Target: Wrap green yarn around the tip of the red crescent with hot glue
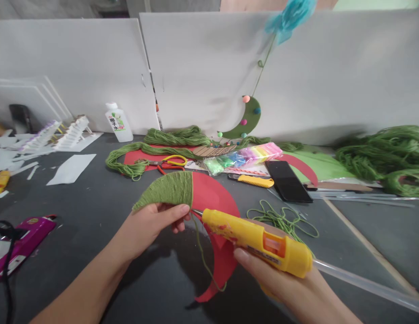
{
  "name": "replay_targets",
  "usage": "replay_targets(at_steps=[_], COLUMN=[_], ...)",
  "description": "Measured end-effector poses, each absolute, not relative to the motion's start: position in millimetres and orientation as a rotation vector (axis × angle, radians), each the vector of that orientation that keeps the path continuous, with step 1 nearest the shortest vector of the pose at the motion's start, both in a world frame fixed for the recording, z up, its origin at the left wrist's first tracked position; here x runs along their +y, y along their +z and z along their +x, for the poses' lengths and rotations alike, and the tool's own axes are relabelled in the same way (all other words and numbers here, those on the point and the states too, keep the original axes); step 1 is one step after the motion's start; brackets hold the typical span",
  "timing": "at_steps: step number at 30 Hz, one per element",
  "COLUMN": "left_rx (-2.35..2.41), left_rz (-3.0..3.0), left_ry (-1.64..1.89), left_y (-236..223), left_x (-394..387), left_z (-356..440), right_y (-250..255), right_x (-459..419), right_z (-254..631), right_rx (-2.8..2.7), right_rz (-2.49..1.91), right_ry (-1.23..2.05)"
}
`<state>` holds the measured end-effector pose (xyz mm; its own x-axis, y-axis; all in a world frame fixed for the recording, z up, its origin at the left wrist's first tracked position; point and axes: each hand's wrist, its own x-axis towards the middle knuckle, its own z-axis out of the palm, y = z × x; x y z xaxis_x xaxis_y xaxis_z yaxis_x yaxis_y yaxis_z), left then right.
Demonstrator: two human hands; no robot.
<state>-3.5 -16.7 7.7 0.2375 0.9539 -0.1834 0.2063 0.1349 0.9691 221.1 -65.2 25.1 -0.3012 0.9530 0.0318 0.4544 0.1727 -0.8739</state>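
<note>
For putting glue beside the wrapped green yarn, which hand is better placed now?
Probably the right hand: it holds the yellow glue gun, nozzle near the green yarn's edge, while the left hand grips the red crescent.

This looks like a craft workshop: left of the black phone point(289, 181), a yellow cutter point(253, 181) and scissors point(164, 163); right of it, heaped green yarn point(385, 155); in front of it, a glue gun point(246, 230).

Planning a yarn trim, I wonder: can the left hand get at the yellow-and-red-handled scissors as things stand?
Probably not while the left hand grips the flat red crescent partly wrapped in green yarn. Once freed, likely yes: the scissors lie just beyond, largely uncovered.
</note>
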Motion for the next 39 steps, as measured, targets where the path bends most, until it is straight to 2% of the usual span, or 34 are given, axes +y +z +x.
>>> replay_targets(at_steps=[18,30,35,39], left_rx=[1.370,1.268,1.247,1.207], left_rz=[1.386,1.267,1.230,1.213], left_ry=[0.757,0.790,0.817,0.841], left_y=[8.0,14.3,12.2,8.6], left_x=[-19.2,-20.3,-18.4,-17.1], left_z=[1.1,5.3,7.1,7.0], right_y=[13.0,36.9,33.1,31.2], right_x=[-69.7,-69.5,-69.9,-70.5], right_z=[219.0,213.2,210.0,206.3], right_rx=[-1.821,-1.841,-1.856,-1.890], right_rz=[-1.364,-1.385,-1.397,-1.421], right_ry=[1.078,1.081,0.946,0.679])
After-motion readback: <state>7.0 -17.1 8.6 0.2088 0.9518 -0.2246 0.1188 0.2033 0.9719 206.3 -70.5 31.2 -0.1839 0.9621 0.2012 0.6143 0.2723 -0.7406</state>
